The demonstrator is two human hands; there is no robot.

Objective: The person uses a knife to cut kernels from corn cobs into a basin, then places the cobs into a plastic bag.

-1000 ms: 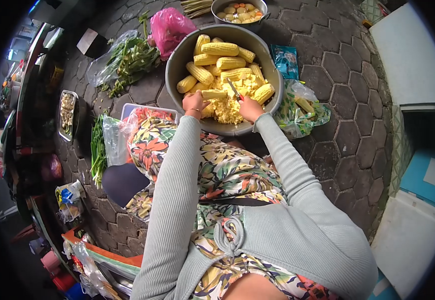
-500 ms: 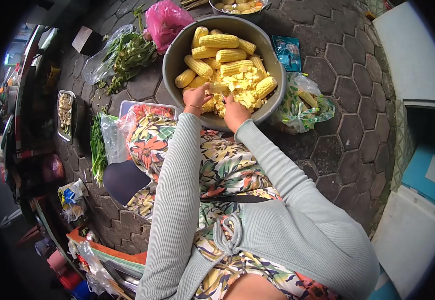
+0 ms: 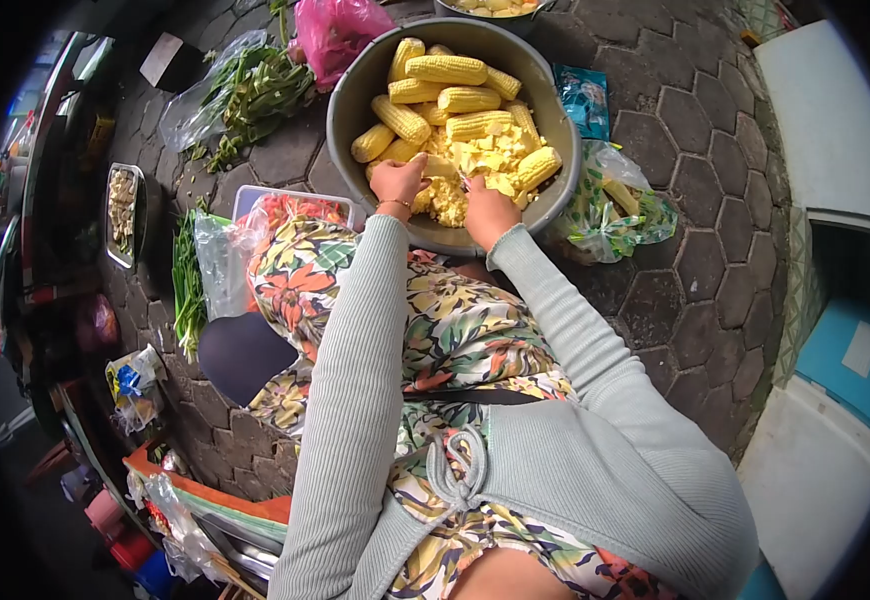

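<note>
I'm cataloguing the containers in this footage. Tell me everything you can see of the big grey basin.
The basin is a large, round, deep bowl, dull grey, metal by its look, standing upright on dark hexagonal paving in front of the person's knees. It holds whole yellow corn cobs piled at the far side and a heap of cut corn pieces nearer. The left hand and right hand reach in over its near rim. A pink bag touches its far left edge.
</note>
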